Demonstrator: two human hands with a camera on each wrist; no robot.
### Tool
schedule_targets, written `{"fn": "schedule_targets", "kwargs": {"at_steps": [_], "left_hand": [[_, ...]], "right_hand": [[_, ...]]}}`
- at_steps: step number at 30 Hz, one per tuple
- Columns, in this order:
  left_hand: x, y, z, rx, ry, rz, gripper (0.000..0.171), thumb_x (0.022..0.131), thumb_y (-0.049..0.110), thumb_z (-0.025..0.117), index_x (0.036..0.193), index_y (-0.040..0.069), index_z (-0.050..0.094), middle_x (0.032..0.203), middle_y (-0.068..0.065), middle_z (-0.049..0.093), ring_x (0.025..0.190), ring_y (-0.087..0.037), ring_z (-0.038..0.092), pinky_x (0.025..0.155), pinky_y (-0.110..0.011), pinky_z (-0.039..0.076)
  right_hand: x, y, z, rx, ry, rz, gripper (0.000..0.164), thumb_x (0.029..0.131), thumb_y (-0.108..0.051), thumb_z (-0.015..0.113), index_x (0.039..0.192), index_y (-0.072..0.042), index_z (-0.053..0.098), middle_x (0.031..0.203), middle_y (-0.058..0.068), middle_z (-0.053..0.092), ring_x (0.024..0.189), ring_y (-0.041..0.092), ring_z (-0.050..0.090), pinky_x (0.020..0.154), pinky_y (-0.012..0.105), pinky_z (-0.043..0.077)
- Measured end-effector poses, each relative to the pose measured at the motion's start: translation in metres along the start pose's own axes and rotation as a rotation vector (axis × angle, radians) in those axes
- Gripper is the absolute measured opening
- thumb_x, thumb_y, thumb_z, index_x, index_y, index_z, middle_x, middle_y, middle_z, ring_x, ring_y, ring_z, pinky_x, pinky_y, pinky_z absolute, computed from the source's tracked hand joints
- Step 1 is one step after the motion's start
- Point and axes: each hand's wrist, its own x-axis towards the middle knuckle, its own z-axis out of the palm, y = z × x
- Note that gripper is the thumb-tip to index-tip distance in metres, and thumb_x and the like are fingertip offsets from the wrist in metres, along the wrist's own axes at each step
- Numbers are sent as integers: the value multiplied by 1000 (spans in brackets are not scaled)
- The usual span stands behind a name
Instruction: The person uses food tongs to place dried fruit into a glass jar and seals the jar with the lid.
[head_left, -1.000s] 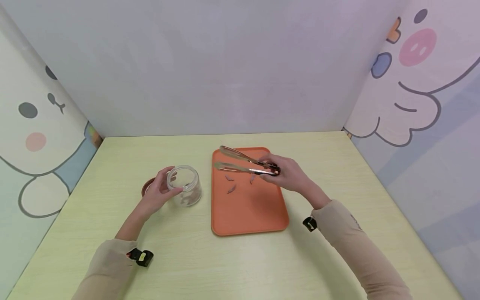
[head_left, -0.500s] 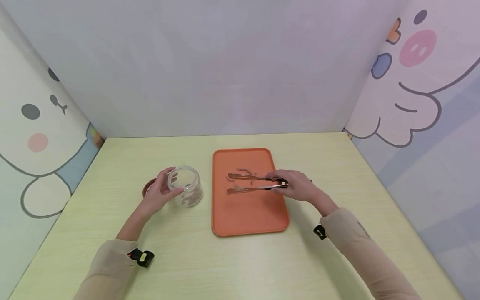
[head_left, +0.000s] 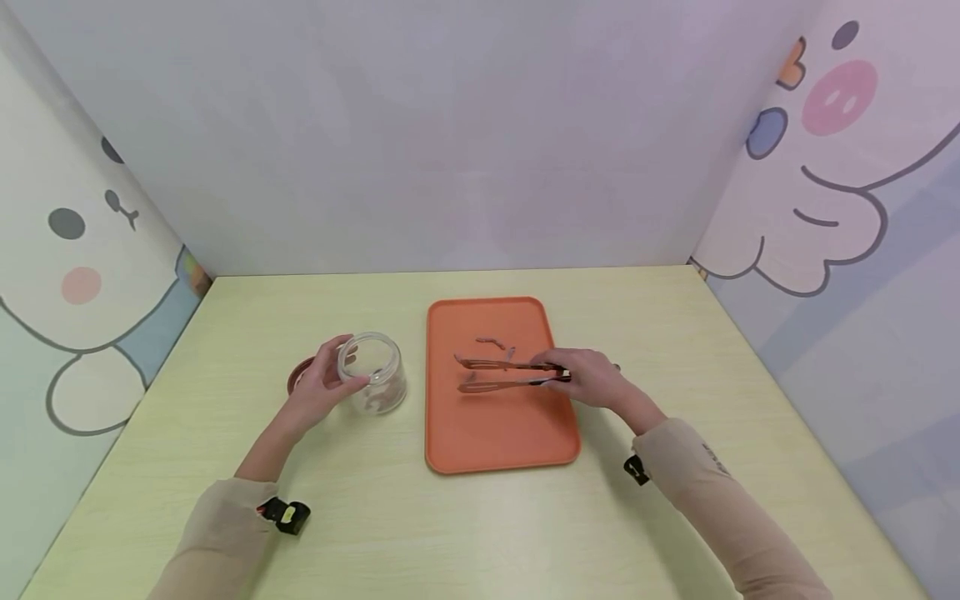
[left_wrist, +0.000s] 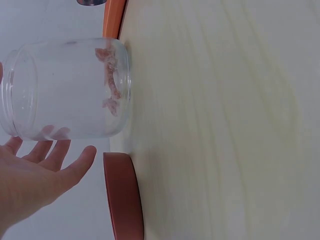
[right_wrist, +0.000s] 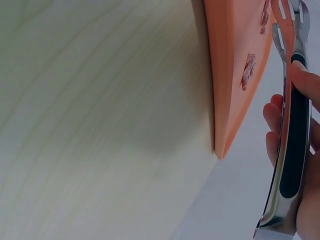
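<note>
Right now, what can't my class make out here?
Head: much of the brown disc, behind the left hand.
Head: whether the tongs touch small pieces; too small.
Left wrist: the disc's lower end, cut by bottom edge.
Right wrist: the tray's upper end, cut by top edge.

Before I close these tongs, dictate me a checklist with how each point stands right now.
1. Metal tongs with dark handle grips held in the right hand: ok.
2. Tong arms apart: ok.
3. One of the small pinkish pieces lined up between the tips: cannot tell; the head view is too small.
4. Clear, round glass jar upright, left hand gripping it: ok.
5. Jar mouth uncovered, round reddish-brown lid beside it: ok.
6. Flat, rectangular orange tray under the tongs: ok.
</note>
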Motion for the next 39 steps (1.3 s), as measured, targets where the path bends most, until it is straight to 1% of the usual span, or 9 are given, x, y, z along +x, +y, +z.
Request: {"fn": "schedule_targets", "kwargs": {"at_steps": [3,5,8,11,15,18,26,30,39], "left_hand": [[0,0,0,-5,-2,2,72,81,24,64,137,13,19,135,-22,28,121,-35,32,85,-22,40],[0,-1,0,-4,-2,1,72,82,24,64,137,13,19,135,-22,29,121,-35,32,85,-21,40],[0,-1,0,-1,-2,-1,72,81,24,64,137,13,19,135,-22,28,121,-35,32,85,-22,40],[0,-1,0,0,-3,-1,72,81,24,64,137,13,19,136,-22,28,121,-35,31,87,-25,40],[0,0,0,-2,-2,3,72,81,24,64,137,13,19,136,-22,28,121,-35,31,88,-29,39],[0,0,0,-3,1,4,72,81,24,64,137,13,19,135,-22,29,121,-35,32,88,-29,39],[0,-1,0,-6,3,1,72,81,24,64,137,14,19,135,-22,29,121,-35,32,86,-24,40],[0,-1,0,-5,2,2,72,81,24,64,137,14,19,135,-22,29,121,-35,32,85,-22,40],[0,-2,0,-16,0,10,72,81,23,64,137,13,19,135,-22,29,121,-36,32,82,-17,40]], "right_hand": [[1,1,2,-15,4,-6,33,79,-17,67,111,-17,58,79,-12,51,61,4,44,50,23,37],[2,1,3,-19,7,-7,34,78,-16,68,111,-16,59,80,-10,54,62,5,44,50,23,37],[3,0,3,-22,10,-8,34,78,-15,68,111,-15,59,83,-4,58,62,7,45,49,24,37],[3,-1,2,-20,1,1,32,78,-14,68,109,-16,60,84,-3,59,62,7,47,50,25,38],[2,-1,3,-20,-19,15,27,79,-14,67,105,-17,60,81,-8,58,63,6,49,52,25,41],[0,-2,3,-2,-27,23,25,79,-12,66,103,-17,61,81,-9,59,63,6,50,53,25,41],[-4,-4,5,51,-44,39,20,80,-10,64,98,-18,60,76,-11,57,60,4,49,53,24,41],[-6,-5,6,81,-58,39,19,81,-9,64,97,-17,59,74,-11,56,59,4,48,53,25,41],[-8,-7,7,112,-69,45,18,80,-7,64,94,-17,58,72,-11,55,59,6,48,55,25,40]]}}
